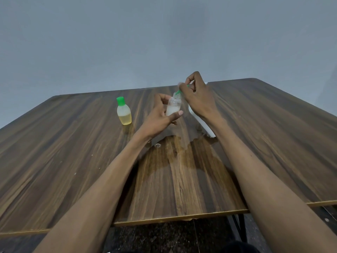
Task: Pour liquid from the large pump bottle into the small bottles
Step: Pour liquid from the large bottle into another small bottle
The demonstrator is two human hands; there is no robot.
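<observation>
Progress, judged from the present layout: one small bottle point(124, 112) stands capped on the wooden table point(54, 143), left of the hands, its green cap point(120, 100) on and its lower half holding pale yellow liquid; that unit appears finished. A second small bottle point(173, 108) is held above the table, part-filled with a cloudy white liquid, neck uncovered. Capping, and possibly topping up, remains.

The left hand point(162, 114) grips this bottle, fingers and thumb curled around its body. The right hand point(196, 96) pinches a green cap piece point(179, 91) just over the neck with curled fingers; whether it is going on or coming off cannot be told.

The large white bottle point(202, 123) sits behind the right forearm, mostly hidden; its pump is not visible.

Materials: small bottles are translucent plastic, rounded-shouldered. The tabletop is glossy wood-grain laminate, with a wet spill patch point(182, 161) spread across the near centre.
</observation>
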